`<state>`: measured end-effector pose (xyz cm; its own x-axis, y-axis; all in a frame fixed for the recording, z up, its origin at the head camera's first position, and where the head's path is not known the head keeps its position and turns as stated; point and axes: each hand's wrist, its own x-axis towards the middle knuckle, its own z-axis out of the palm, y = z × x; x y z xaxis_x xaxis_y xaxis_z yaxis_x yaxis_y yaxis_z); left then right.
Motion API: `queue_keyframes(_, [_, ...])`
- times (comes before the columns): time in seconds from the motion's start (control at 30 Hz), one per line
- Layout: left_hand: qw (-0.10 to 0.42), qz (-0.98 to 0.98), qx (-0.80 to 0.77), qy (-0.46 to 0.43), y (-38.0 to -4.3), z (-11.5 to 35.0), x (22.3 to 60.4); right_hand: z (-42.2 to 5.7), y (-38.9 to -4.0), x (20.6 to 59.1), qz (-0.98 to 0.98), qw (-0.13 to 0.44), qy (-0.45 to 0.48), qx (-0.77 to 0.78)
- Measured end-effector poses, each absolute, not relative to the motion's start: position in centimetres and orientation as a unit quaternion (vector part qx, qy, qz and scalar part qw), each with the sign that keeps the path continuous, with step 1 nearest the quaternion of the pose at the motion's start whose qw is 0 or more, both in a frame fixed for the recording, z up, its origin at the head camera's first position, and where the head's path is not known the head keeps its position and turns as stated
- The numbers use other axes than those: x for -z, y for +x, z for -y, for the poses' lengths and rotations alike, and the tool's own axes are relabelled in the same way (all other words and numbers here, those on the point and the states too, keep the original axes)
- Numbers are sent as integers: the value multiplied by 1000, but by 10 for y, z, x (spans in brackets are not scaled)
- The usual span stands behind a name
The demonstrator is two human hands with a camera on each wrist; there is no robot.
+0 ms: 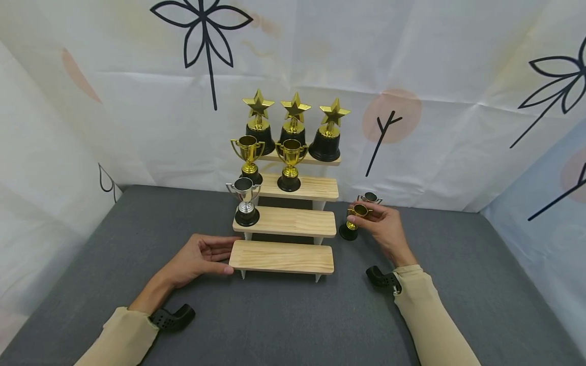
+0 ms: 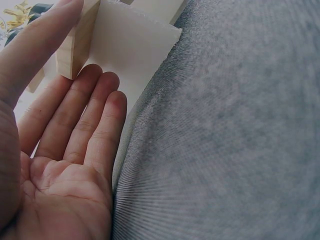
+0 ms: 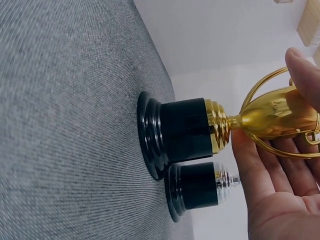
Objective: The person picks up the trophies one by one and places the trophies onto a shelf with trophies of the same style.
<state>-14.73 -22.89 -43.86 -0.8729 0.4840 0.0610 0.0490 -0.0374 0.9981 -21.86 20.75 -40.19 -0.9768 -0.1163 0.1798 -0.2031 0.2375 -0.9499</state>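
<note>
My right hand [image 1: 384, 229] holds a small gold trophy cup [image 3: 265, 117] by its bowl, thumb on one side and fingers on the other. The trophy's black base is at the grey tabletop, right of the stepped wooden stand [image 1: 281, 256]. Just behind it stands a silver trophy cup [image 3: 197, 185], partly hidden by the hand. At the stand's left end, my left hand [image 1: 199, 262] touches the lowest step with its fingers nearly straight and the thumb near the front corner. In the left wrist view the palm [image 2: 65, 192] holds nothing.
Three gold star trophies [image 1: 295, 114] line the top step. Two gold cups [image 1: 290, 157] occupy the second step, at its left and middle. A silver cup [image 1: 246, 203] stands at the third step's left end. Behind the table [image 1: 284, 320] hangs a patterned white cloth [image 1: 320, 51].
</note>
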Motion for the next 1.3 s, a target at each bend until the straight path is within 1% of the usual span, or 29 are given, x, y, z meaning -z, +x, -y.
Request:
queue_keyframes(0.43, [157,-673,-694,202,-148,230,440,-213,-219,400,784,6,103,-613])
queue_keyframes(0.73, [156,-675,-692,202,-148,229,439,-216,-220,400,781,-4,108,-615])
queue_keyframes(1.3, [155,-673,-693,207,-147,229,439,-215,-219,397,786,5,95,-611])
